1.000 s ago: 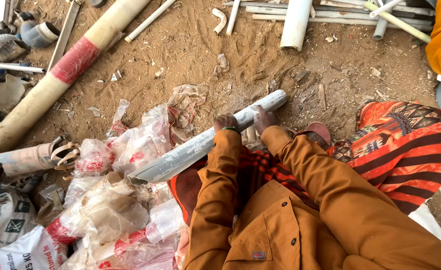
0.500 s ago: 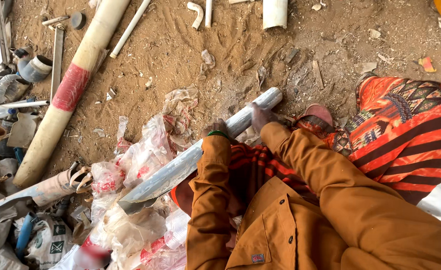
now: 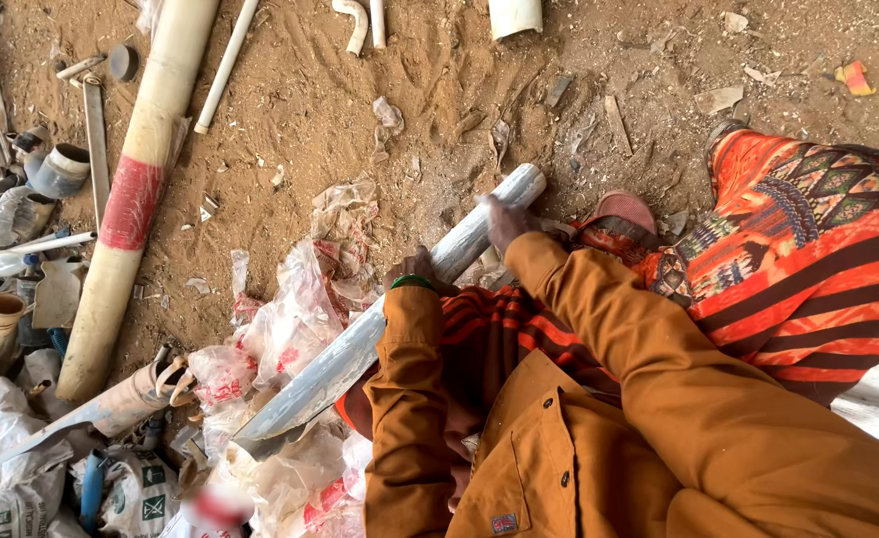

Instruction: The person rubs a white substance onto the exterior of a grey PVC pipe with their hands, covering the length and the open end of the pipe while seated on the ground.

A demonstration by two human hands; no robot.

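Note:
A long pale grey plastic pipe point(image 3: 360, 344) lies diagonally across sandy ground, its near end flattened and split. My left hand point(image 3: 415, 269), with a green band at the wrist, grips the pipe at its middle. My right hand point(image 3: 504, 221) presses on the pipe near its far round end. Both arms wear orange-brown sleeves. My legs are in red, orange and black striped cloth point(image 3: 798, 259), and a pink sandal point(image 3: 621, 212) sits just right of the pipe.
A thick cream pipe with a red band point(image 3: 131, 199) lies at the left. Crumpled plastic bags point(image 3: 290, 329) pile beside the grey pipe. Pipe fittings and offcuts point(image 3: 56, 171) crowd the left edge, and more white pipe pieces point(image 3: 514, 15) lie at the top.
The view has shifted down and left across the ground. Both hands stay on the grey pipe; the right hand has slid a little toward its far end.

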